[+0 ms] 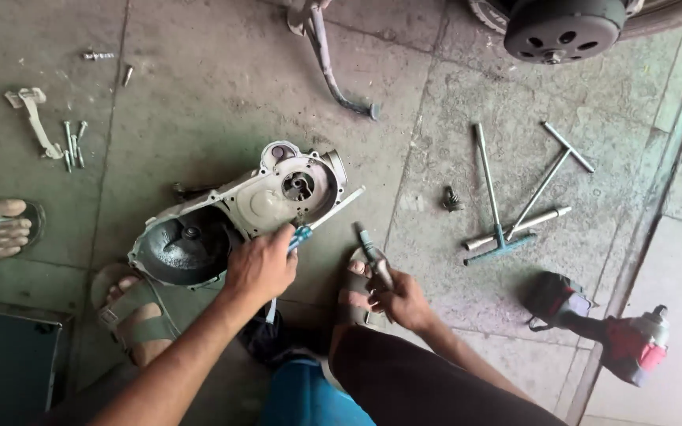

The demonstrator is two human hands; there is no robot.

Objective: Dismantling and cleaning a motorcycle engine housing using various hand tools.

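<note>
A grey metal engine side cover lies on the concrete floor, its dark round hollow towards me. My left hand rests on its near edge and grips a screwdriver with a blue handle, whose shaft points up and to the right. My right hand sits above my right knee and holds a short metal tool that points away from me. My feet in sandals show under both hands.
Two T-handle wrenches lie crossed at the right, with a small gear beside them. A red power tool lies lower right. Loose bolts and a bracket sit upper left. Another person's sandalled foot is at the left edge. A wheel part is at the top.
</note>
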